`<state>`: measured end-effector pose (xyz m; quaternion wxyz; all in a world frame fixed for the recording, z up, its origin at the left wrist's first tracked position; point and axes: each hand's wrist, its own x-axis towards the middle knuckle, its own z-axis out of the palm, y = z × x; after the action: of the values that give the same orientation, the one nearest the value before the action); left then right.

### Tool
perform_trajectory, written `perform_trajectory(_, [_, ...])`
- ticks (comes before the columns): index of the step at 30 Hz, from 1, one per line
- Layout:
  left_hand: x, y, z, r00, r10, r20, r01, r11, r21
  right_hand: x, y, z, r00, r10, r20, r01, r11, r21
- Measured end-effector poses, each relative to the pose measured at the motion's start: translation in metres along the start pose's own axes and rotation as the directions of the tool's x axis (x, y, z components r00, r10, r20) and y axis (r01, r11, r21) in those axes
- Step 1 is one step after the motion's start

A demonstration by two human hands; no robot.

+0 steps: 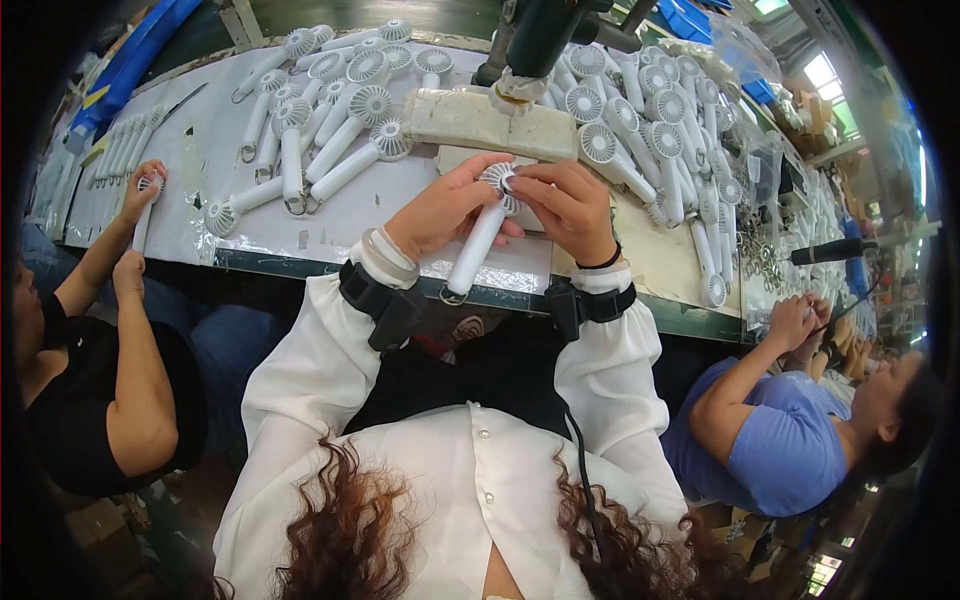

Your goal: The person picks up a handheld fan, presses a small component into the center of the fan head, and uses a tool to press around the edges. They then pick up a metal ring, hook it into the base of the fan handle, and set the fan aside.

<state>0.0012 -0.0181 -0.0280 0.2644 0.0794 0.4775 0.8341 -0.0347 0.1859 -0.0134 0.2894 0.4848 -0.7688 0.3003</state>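
At the centre of the frame, a small white plastic handheld fan with a round grilled head and a metal ring at its handle end is held above the near edge of the worktop. Left hand has its fingers wrapped round the handle just below the head; right hand pinches the head's rim with its fingertips. Heaps of similar white fans lie in the upper left and upper right. Another person's hands hold a fan at the left edge.
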Motion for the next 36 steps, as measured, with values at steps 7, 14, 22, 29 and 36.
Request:
perform_trajectory(7, [0.001, -0.001, -0.005, 1.000, 0.020, 0.007, -0.020, 1.000, 0.015, 0.002, 0.000, -0.002, 0.999, -0.013, 0.034, 0.012, 1.000, 0.015])
perform_trajectory(14, [0.002, -0.002, -0.005, 0.999, 0.034, -0.006, -0.034, 0.999, 0.010, 0.001, -0.001, -0.006, 0.997, 0.012, 0.077, -0.014, 1.000, 0.021])
perform_trajectory(22, [0.003, -0.005, -0.008, 1.000, 0.021, -0.006, -0.021, 1.000, 0.012, 0.003, -0.002, -0.011, 0.995, -0.024, 0.095, 0.022, 1.000, 0.019])
perform_trajectory(29, [0.002, -0.003, -0.008, 1.000, 0.015, -0.011, -0.015, 0.999, 0.048, 0.004, -0.005, -0.013, 0.991, -0.042, 0.126, 0.046, 0.999, -0.023])
perform_trajectory(36, [0.002, -0.001, -0.007, 1.000, 0.010, -0.016, -0.010, 1.000, 0.000, 0.005, -0.005, -0.013, 0.990, -0.059, 0.129, 0.062, 0.998, -0.018])
